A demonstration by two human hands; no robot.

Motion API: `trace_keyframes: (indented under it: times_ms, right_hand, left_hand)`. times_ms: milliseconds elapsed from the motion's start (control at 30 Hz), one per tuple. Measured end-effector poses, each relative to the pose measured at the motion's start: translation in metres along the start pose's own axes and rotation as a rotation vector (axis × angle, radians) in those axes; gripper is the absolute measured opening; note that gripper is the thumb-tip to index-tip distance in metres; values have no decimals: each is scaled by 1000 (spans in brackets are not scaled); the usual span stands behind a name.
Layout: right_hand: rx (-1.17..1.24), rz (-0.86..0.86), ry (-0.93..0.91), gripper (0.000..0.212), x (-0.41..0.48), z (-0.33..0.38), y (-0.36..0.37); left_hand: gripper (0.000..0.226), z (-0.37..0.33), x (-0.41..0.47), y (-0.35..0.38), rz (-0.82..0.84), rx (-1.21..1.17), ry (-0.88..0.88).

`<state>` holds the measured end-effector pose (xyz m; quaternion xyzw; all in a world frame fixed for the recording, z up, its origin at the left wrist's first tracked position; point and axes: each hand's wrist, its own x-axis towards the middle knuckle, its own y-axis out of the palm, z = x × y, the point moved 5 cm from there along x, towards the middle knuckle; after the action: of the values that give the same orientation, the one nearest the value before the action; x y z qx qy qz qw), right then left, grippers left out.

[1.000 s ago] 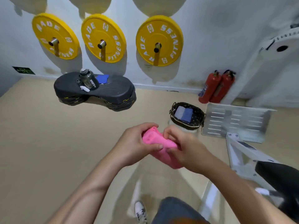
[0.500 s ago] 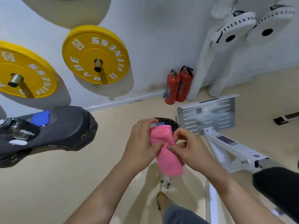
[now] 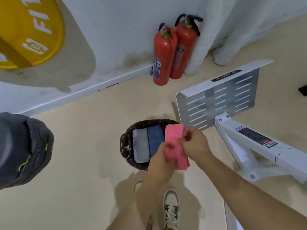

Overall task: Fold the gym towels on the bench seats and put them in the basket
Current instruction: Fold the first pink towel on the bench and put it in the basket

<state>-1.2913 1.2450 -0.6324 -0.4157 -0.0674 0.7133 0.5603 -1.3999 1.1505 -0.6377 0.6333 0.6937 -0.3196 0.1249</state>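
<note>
head view. a folded pink towel (image 3: 174, 135), a long narrow strip, was held in the air between both hands. it lay over the right side of a dark woven oval basket (image 3: 123, 141) on the beige floor (image 3: 74, 146). could not tell whether the towel touched the rim.

left hand (image 3: 160, 161) gripped the towel's lower left edge, fingers curled over the front of the cloth. right hand (image 3: 196, 145) pinched the right edge higher up, fingers bent tight on the fabric. both hands were closed on the same towel, close together.

inside the basket, a folded grey towel (image 3: 141, 146) lay on the left and a folded blue towel (image 3: 155, 139) just beside it, touching along their long sides. a small white tag (image 3: 127, 148) hung at the basket's left rim.

right of the basket, a slotted silver metal plate (image 3: 219, 100) was bolted to a white steel frame (image 3: 265, 151) running off to the lower right. two red fire extinguishers (image 3: 163, 55) stood upright side by side against the white wall (image 3: 116, 30). a yellow weight plate (image 3: 33, 30) with white lettering was mounted at upper left. a dark grey padded bench seat (image 3: 21, 150) showed at the left edge, well apart from the basket. a white laced sneaker (image 3: 171, 208) stood on the floor below the hands.
</note>
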Motion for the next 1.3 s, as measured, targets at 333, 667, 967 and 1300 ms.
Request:
trace_keyframes:
  times_ms: [333,667,967,1300]
  right_hand:
    - [-329,-71,19,16,92,-62,78]
    - [-273,-12,39,15,108,-78,103]
    - [-186,86,-149,49,100,-73,109]
    - [-161,255,75,72,105,-71,105]
  left_hand:
    - [33,91,111,48,-102,291,38]
    - [83,98,144,42,-40,784,113]
    - [87,95,167,46,13,904,12]
    - [34,101,151,44,27,938,159]
